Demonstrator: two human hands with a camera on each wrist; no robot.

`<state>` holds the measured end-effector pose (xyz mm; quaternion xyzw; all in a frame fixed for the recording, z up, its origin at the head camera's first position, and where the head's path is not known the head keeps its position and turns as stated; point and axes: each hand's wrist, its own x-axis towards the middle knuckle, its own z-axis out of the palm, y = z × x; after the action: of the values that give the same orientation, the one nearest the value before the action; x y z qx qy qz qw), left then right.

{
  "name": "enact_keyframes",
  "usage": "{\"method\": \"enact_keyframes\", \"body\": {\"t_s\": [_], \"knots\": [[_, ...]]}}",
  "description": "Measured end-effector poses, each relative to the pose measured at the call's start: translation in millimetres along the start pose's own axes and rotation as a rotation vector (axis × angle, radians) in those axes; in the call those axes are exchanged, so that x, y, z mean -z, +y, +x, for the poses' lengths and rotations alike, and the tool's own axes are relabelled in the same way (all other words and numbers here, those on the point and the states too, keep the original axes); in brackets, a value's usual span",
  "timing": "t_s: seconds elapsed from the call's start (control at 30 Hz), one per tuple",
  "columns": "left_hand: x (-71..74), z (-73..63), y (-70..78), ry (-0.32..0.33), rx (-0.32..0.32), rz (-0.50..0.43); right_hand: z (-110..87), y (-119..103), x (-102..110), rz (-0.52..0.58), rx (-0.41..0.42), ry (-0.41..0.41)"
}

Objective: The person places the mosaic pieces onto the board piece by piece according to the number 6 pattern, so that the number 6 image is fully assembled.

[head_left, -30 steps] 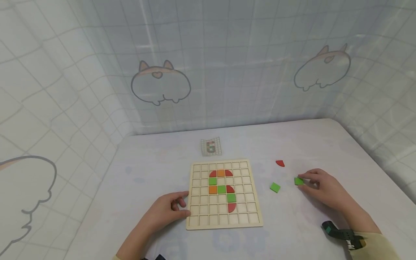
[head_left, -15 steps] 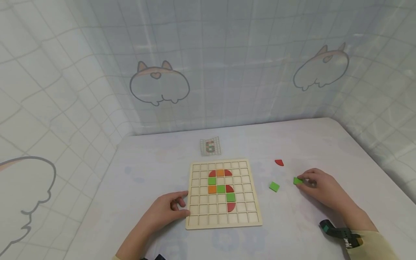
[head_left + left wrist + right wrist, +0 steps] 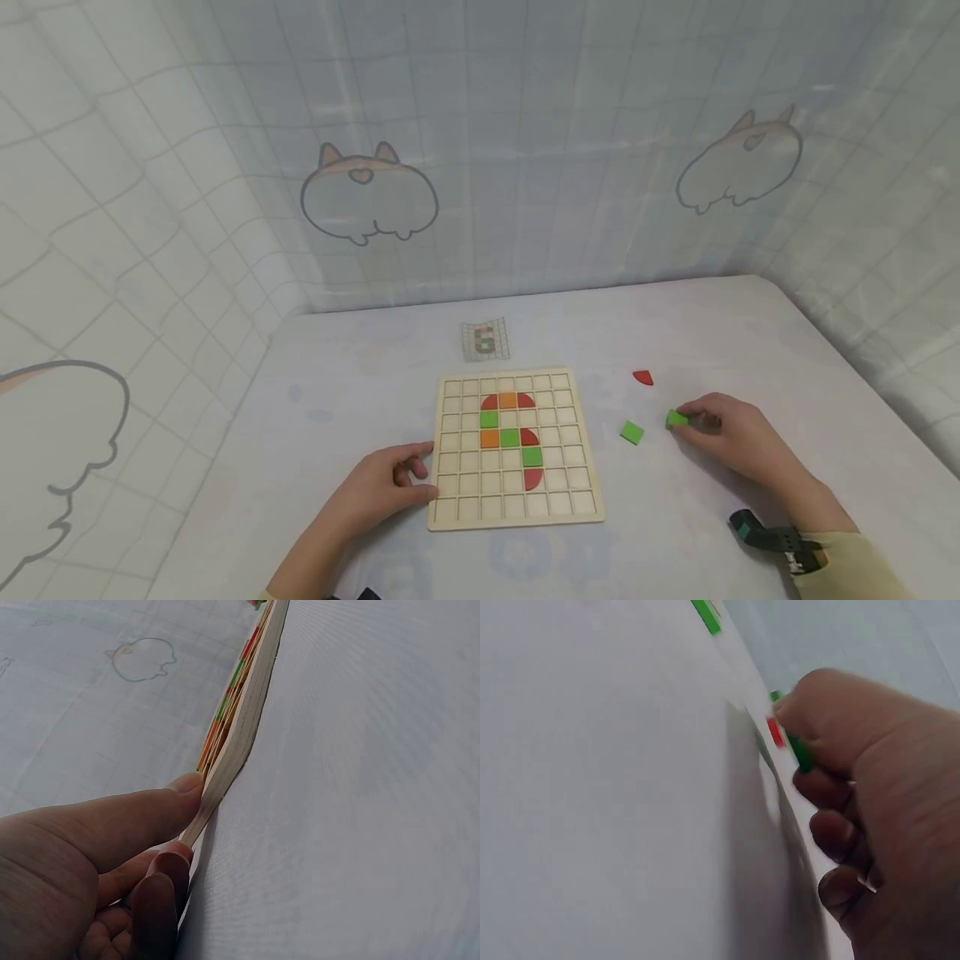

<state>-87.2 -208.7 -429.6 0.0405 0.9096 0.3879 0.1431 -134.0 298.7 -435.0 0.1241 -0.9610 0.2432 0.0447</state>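
Note:
The left hand [image 3: 382,483] rests at the left edge of a pale wooden grid board [image 3: 465,507], thumb and forefinger spread apart. In the left wrist view the thumb [image 3: 161,806] meets the board's edge [image 3: 251,712]. Red, orange and green tiles sit in the board's cells in a curved figure. To the right, the right hand [image 3: 738,433] pinches a green square tile [image 3: 676,418] between thumb and forefinger, over the table. The right wrist view shows this tile [image 3: 801,752] mostly covered by the fingers.
A loose green square tile [image 3: 632,432] lies between the board and the right hand. Farther back is a red quarter-round tile [image 3: 643,377]. Behind the board lies a small pattern card [image 3: 486,340] with a coloured figure on a grid. Printed curtains surround the table.
The right hand has shifted slightly left with the green tile, which is now tilted up. The left hand stays at the board's edge.

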Motion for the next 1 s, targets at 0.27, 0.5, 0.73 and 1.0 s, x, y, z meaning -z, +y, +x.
{"method": "enact_keyframes", "body": {"t_s": [0.27,0.5,0.73,1.0], "knots": [[0.1,-0.3,1.1,-0.002,0.004,0.004,10.1,-28,-2,0.052,0.091,0.0],[0.8,-1.7,-1.2,-0.008,0.02,-0.004,18.7,-52,-6,0.091,0.156,-0.028],[0.1,-2.0,-2.2,-0.005,-0.006,0.004,27.1,-81,-14,0.128,0.209,-0.059],[0.9,-2.7,-0.3,-0.003,-0.006,0.003,33.4,-118,-28,0.193,0.266,-0.14]]}}
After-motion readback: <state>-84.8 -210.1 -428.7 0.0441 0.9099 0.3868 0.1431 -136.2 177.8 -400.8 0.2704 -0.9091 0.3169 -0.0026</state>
